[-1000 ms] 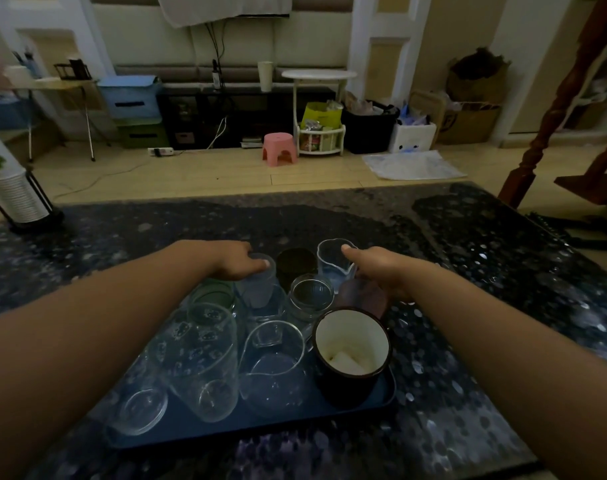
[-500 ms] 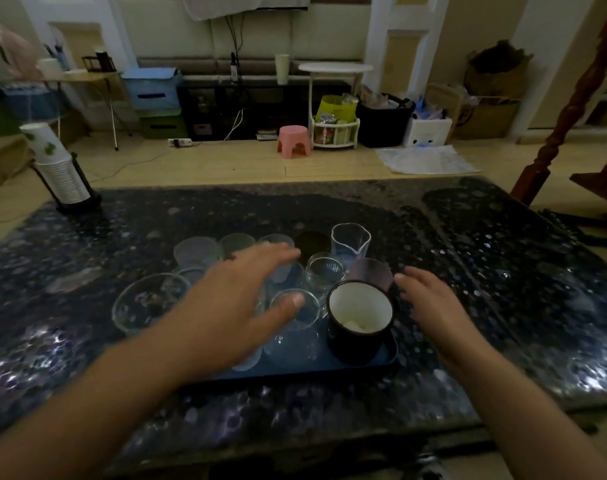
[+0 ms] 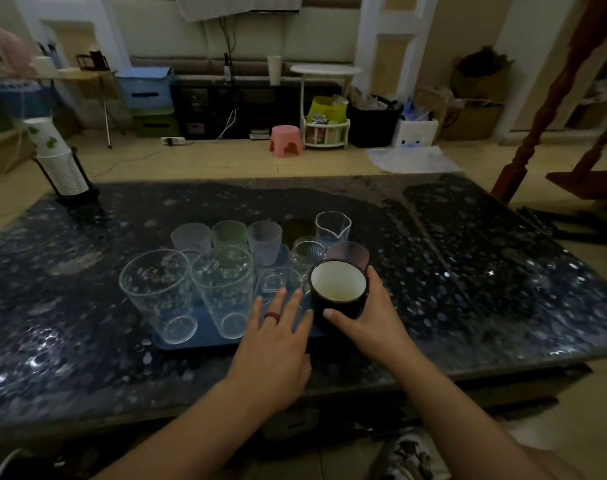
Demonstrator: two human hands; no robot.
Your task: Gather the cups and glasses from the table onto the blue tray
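Note:
The blue tray [image 3: 191,341] lies on the dark speckled table [image 3: 468,289], crowded with cups and glasses. Two tall clear patterned glasses [image 3: 158,289] [image 3: 224,289] stand at its front left. Behind them sit a frosted cup [image 3: 190,237], a green cup [image 3: 228,233], another frosted cup [image 3: 264,241], a small ribbed glass [image 3: 308,252], a clear spouted beaker [image 3: 332,226] and a purple cup [image 3: 352,253]. My right hand [image 3: 371,317] wraps around the dark mug with a white inside [image 3: 337,292]. My left hand [image 3: 278,337] rests flat with fingers spread at the tray's front edge, beside a small clear glass [image 3: 276,284].
A stack of paper cups in a black holder [image 3: 57,161] stands at the table's far left corner. Beyond the table are a pink stool [image 3: 285,140], a white side table [image 3: 326,98] and storage boxes. A wooden stair post [image 3: 537,116] rises at the right.
Both hands drew back from the rear cups toward the tray's front. My right hand closed around the dark mug; my left hand lowered flat at the tray's front edge. The view pulled back.

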